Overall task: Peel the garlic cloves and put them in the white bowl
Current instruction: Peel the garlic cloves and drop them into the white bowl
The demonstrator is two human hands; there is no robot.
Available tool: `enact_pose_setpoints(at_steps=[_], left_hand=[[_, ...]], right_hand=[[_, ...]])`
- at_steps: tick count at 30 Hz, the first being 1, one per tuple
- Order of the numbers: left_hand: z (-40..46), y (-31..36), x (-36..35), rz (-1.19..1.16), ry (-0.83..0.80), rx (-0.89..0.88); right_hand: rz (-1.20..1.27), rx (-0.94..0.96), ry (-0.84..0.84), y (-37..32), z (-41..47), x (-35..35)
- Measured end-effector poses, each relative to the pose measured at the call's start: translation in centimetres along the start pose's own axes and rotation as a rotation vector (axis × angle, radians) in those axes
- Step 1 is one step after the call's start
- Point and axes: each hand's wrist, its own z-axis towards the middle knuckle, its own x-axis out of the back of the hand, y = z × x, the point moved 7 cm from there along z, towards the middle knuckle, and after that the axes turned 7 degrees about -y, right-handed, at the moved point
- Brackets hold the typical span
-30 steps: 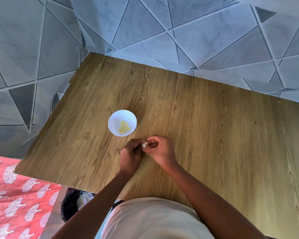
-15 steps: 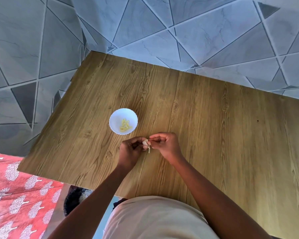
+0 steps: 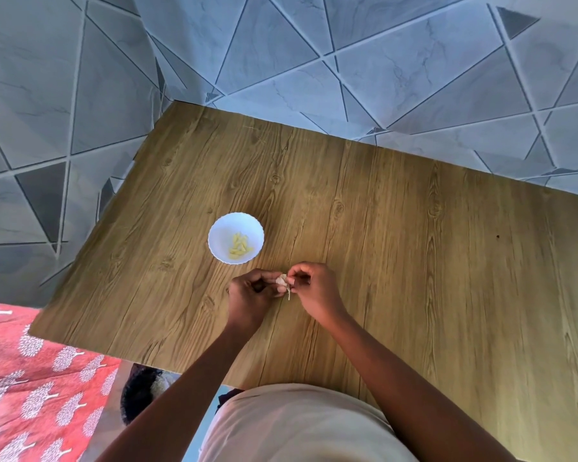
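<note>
Right now, over the wooden tabletop [image 3: 414, 261], the left hand [image 3: 251, 298] and right hand [image 3: 317, 291] each pinch one garlic clove [image 3: 282, 282] between them; the white bowl [image 3: 236, 237] of peeled cloves [image 3: 240, 245] sits near, at eleven o'clock.

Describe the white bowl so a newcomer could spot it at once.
On the wood-grain table top, look just beyond the person's left hand. There sits the small round white bowl with a scalloped rim, the table's only dish, holding pale yellow peeled garlic cloves.
</note>
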Motion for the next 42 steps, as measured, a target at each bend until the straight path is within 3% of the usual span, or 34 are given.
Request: enact_pose_setpoints(at_steps=[18,31,39,42], left_hand=[[0.0,-0.3,-0.1,0.147,0.078,0.009],[0.3,0.0,-0.3,0.161,0.064,0.021],[0.6,0.7,-0.4,0.323,0.061,-0.069],[1.0,0.2,-0.4,0.254,0.021,-0.024]], right_hand=[[-0.241,-0.004,-0.006,0.0,0.0,-1.3],[-0.194,-0.045,0.008,-0.2,-0.3,-1.3],[-0.110,-0.143,-0.047,-0.5,-0.2,-0.8],[-0.077,-0.150,-0.014,-0.2,-0.2,-0.3]])
